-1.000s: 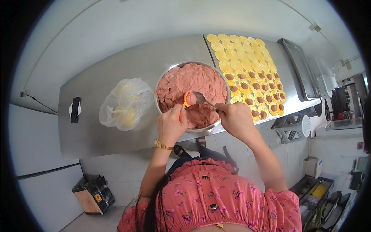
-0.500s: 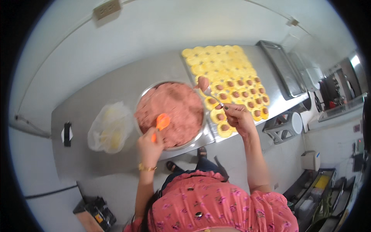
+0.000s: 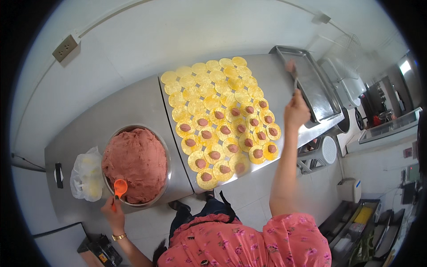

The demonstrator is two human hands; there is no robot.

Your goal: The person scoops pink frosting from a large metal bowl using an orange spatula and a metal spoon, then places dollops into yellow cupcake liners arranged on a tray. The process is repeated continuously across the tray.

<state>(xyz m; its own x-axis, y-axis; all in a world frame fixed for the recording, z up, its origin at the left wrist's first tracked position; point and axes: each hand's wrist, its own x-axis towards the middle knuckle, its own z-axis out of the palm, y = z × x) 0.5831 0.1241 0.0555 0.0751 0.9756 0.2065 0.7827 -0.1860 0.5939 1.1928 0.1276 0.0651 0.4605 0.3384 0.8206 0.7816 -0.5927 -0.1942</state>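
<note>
My left hand (image 3: 114,214) is closed around the handle of an orange measuring spoon (image 3: 120,188), whose cup is over the near edge of the pink ground meat (image 3: 135,162). The meat fills a large round metal bowl (image 3: 168,171). My right hand (image 3: 297,110) grips a metal spoon (image 3: 296,83), stretched out beyond the rows of food; a blurred lump of meat (image 3: 291,66) is at its tip. Between my hands, thin yellow tortilla-like rounds (image 3: 191,92) lie in overlapping rows. Those on the near and right side each bear a small meat lump (image 3: 214,155); the far ones are bare.
A shallow metal tray (image 3: 318,100) sits at the steel table's (image 3: 111,107) right end. Left of the bowl lies a clear plastic bag (image 3: 86,175) with something yellow inside. A grey stool (image 3: 328,149) stands by the right edge. The wall (image 3: 147,40) runs along the table's back.
The view has swung right. My right hand has moved with the spoon and meat from above the rounds to near the tray. The orange spoon has shifted to the bowl's near edge.
</note>
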